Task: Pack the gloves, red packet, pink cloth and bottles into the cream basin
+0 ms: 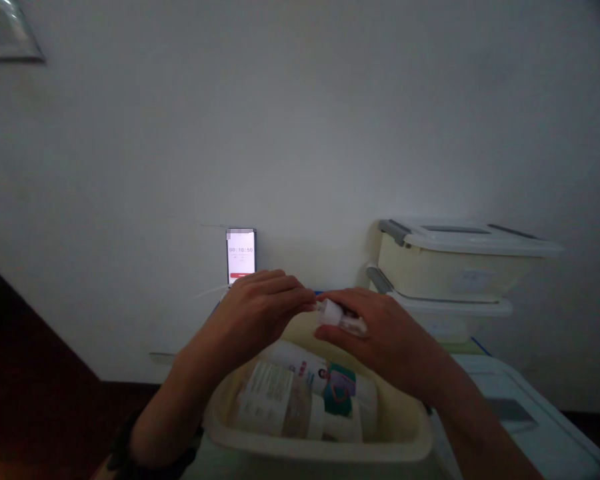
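Observation:
Above a cream plastic bin, my right hand is closed around a small clear bottle with a white top. It lies nearly sideways, its narrow tip toward the left. My left hand has its fingers together at that tip, seemingly pinching it; the thumb is mostly hidden. Inside the bin, below both hands, lie a large white bottle with a green and purple label and a clear bottle with a pale printed label.
A phone showing a timer stands against the wall behind my left hand. Two lidded storage boxes are stacked at the right, the upper box with grey latches. A pale lid lies at the lower right.

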Motion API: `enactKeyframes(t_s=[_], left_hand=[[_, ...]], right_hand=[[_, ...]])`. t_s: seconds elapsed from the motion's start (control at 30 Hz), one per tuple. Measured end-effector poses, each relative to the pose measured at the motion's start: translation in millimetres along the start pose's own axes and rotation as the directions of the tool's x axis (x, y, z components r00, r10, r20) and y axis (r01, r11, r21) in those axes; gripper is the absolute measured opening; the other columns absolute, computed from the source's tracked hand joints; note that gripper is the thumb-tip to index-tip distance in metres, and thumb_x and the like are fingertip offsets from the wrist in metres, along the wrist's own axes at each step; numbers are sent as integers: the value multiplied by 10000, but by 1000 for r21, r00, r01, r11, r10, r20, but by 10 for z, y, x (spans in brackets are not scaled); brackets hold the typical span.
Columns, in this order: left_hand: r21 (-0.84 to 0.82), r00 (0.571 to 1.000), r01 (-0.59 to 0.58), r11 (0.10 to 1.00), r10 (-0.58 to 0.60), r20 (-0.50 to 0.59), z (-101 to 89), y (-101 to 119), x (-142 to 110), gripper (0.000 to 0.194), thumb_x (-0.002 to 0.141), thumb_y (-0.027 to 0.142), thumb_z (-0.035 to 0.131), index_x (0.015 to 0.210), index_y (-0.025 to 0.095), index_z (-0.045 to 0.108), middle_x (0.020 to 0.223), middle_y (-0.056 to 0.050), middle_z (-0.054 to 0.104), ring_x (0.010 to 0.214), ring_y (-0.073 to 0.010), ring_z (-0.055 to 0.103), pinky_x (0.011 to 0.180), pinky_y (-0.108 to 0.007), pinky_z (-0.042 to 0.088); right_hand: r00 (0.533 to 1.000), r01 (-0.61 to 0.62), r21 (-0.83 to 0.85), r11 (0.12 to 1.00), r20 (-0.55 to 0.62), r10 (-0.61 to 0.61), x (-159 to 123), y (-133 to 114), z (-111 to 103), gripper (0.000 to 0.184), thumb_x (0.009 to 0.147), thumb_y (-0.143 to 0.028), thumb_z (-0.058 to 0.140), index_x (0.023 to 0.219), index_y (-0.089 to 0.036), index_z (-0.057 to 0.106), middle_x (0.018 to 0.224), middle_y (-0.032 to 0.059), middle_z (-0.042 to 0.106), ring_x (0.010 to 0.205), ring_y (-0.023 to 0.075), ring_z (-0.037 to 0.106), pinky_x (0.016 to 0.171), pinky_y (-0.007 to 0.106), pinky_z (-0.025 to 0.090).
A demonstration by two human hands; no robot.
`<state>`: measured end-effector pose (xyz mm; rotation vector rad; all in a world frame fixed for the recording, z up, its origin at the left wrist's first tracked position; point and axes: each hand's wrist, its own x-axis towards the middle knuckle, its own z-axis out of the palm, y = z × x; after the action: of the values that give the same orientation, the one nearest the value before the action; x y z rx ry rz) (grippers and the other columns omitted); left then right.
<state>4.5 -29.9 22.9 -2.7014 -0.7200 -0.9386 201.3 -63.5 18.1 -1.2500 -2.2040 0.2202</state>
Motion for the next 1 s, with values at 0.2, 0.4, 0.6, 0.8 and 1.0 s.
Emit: enactKeyframes(t_s=[0.2, 0.4, 0.6, 0.8, 1.0], left_hand=[[-25, 994, 30, 999, -33, -107, -14, 2, -9, 136, 875, 231, 546, 860, 174, 669, 780, -13, 682, 687, -108, 602, 617, -217, 451], [-76, 981, 46, 996, -60, -187, 17, 17, -5, 98, 842, 199, 597, 900, 165, 668, 818, -19, 684, 723, -96, 622, 647, -190, 467], [-75, 985, -9, 997, -4, -174, 16, 30, -10, 84, 847, 181, 592, 908, 172, 649, 844, -7, 680, 739, -85, 618, 660, -179, 460], [-43, 985, 5, 999, -12, -173, -3, 42, -13, 76, 850, 180, 585, 898, 176, 644, 830, -6, 687, 739, -94, 619, 657, -193, 451], [-52, 979, 100, 994, -108, -175, 24, 63, 14, 103, 847, 244, 590, 868, 170, 659, 757, -2, 692, 640, -91, 611, 587, -184, 437]], right_hand=[[990, 37, -12, 999, -138, -38, 11, 3, 10, 310, 766, -352, 664, 1037, -209, 620, 957, 32, 671, 850, 173, 602, 782, 310, 472], [986, -1, 74, 997, -169, 13, -5, 37, -29, 331, 753, -370, 671, 1037, -220, 590, 936, 23, 649, 834, 160, 601, 749, 293, 469], [990, 18, 102, 995, -144, -3, -8, -5, -26, 296, 762, -367, 666, 1004, -215, 586, 900, 2, 641, 804, 143, 589, 724, 271, 454], [987, 36, 92, 995, -157, -21, -6, -42, -16, 263, 768, -348, 669, 976, -214, 582, 850, -12, 628, 783, 135, 578, 700, 256, 441], [983, 32, 61, 998, -181, -20, -16, 15, -53, 263, 763, -341, 673, 983, -227, 586, 863, -10, 630, 781, 134, 579, 695, 250, 441]])
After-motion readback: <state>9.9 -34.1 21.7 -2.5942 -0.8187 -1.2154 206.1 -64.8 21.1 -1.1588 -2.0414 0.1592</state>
